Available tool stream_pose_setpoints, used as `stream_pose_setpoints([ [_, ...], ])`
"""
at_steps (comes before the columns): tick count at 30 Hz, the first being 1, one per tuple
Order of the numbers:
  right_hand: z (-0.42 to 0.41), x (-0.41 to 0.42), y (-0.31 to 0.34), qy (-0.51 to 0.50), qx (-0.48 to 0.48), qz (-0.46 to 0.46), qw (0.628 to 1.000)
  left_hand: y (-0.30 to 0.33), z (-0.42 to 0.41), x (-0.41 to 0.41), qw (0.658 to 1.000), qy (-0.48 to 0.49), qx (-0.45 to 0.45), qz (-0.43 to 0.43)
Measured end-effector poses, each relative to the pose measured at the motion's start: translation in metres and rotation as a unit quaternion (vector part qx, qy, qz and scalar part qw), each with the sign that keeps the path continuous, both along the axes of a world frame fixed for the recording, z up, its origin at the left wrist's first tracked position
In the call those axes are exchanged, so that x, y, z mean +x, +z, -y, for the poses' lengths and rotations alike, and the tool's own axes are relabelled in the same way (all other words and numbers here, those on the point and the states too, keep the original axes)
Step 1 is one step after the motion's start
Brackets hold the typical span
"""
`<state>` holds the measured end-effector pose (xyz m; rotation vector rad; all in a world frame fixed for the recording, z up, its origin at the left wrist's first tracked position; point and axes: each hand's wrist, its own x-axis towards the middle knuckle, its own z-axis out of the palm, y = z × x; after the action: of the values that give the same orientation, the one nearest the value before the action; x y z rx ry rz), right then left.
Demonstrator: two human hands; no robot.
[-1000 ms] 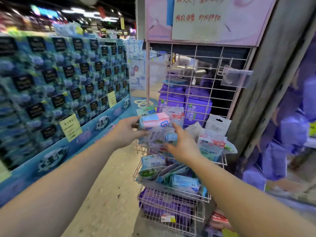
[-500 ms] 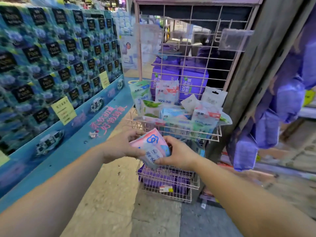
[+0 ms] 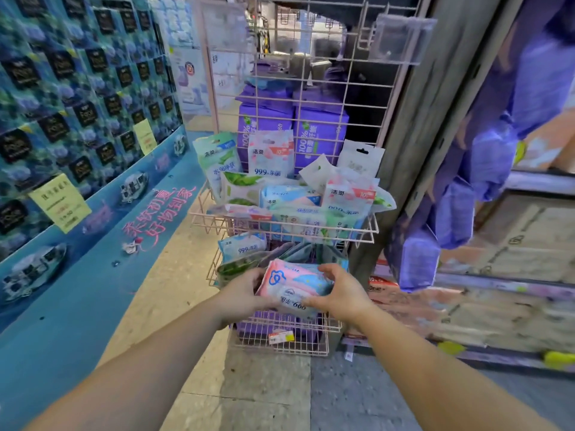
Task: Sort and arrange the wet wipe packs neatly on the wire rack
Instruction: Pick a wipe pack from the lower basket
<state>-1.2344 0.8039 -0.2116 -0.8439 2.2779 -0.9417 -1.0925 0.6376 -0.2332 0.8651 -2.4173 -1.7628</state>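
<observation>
A pink-and-blue wet wipe pack [image 3: 295, 283] sits at the front edge of the wire rack's [image 3: 281, 227] middle basket, clasped from both sides: left hand [image 3: 241, 295] curled around its left end, right hand [image 3: 340, 292] closed over its right end, both forearms outstretched.

Pink wipe pack [image 3: 295, 286] now lower, at middle basket [image 3: 214, 272].
</observation>
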Motion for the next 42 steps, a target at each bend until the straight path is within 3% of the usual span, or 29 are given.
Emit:
stream_pose_setpoints([
  [6,-0.019,-0.052,-0.004,0.012,0.011,0.015,1.0,-0.012,-0.026,-0.031,0.99,0.137,0.02,-0.018],
  [11,-0.034,-0.086,-0.014,0.074,0.068,-0.061,0.993,-0.026,-0.037,-0.046,0.966,0.255,0.02,-0.026],
  [21,0.003,-0.085,-0.052,0.067,0.108,-0.025,0.992,-0.041,-0.016,-0.079,0.961,0.271,0.01,-0.059],
  [23,0.006,-0.082,-0.059,0.056,0.11,-0.055,0.991,-0.042,-0.012,-0.084,0.963,0.258,0.004,-0.079],
  [26,0.003,-0.082,-0.062,-0.062,0.008,-0.108,0.992,-0.048,-0.008,-0.093,0.967,0.242,-0.028,-0.069],
  [29,-0.003,-0.09,-0.056,-0.195,-0.104,-0.128,0.967,-0.05,-0.01,-0.101,0.964,0.222,-0.141,-0.029],
  [35,-0.013,-0.094,-0.041,-0.303,-0.214,-0.11,0.922,-0.045,-0.018,-0.126,0.944,0.167,-0.284,-0.033],
  [39,-0.015,-0.088,-0.036,-0.329,-0.266,-0.066,0.904,-0.048,-0.019,-0.127,0.957,0.139,-0.254,-0.031],
  [42,-0.009,-0.087,-0.037,-0.323,-0.304,0.068,0.894,-0.048,-0.022,-0.119,0.964,0.191,-0.172,-0.072],
])
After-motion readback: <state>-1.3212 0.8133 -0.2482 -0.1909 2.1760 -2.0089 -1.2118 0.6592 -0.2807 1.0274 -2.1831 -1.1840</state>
